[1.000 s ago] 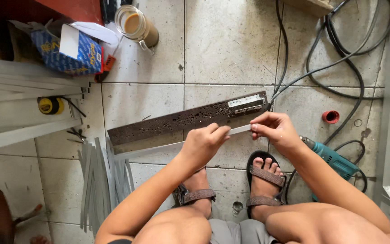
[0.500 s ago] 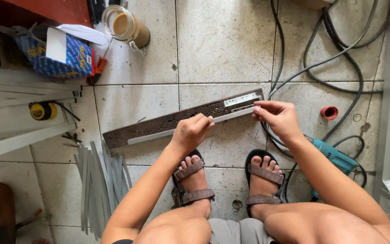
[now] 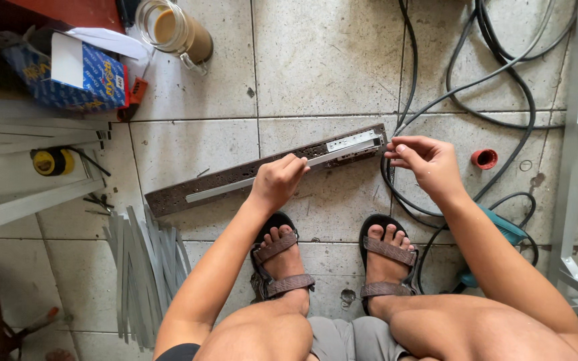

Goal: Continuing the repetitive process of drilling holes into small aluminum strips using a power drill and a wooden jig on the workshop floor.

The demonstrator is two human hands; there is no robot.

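A long dark perforated metal bar [image 3: 178, 195] lies slanted on the tiled floor in front of my sandalled feet. A thin silver strip [image 3: 219, 190] rests along it, and a small white piece [image 3: 352, 140] sits near the bar's right end. My left hand [image 3: 277, 182] grips the strip at its middle, pressing it on the bar. My right hand [image 3: 426, 164] is just off the bar's right end; its fingertips point at that end and hold nothing that I can see.
Black cables [image 3: 503, 73] loop across the right floor near a red cap [image 3: 484, 158] and a teal power tool [image 3: 503, 234]. A bundle of grey strips [image 3: 145, 267] lies at left. Aluminium profiles [image 3: 28, 194], a yellow tape measure [image 3: 51, 162], a blue box [image 3: 68, 67] and a jar [image 3: 175, 30] are at upper left.
The silver strip has slid left along the dark bar. My right hand has let go of the strip's end and now sits beside the bar's end.
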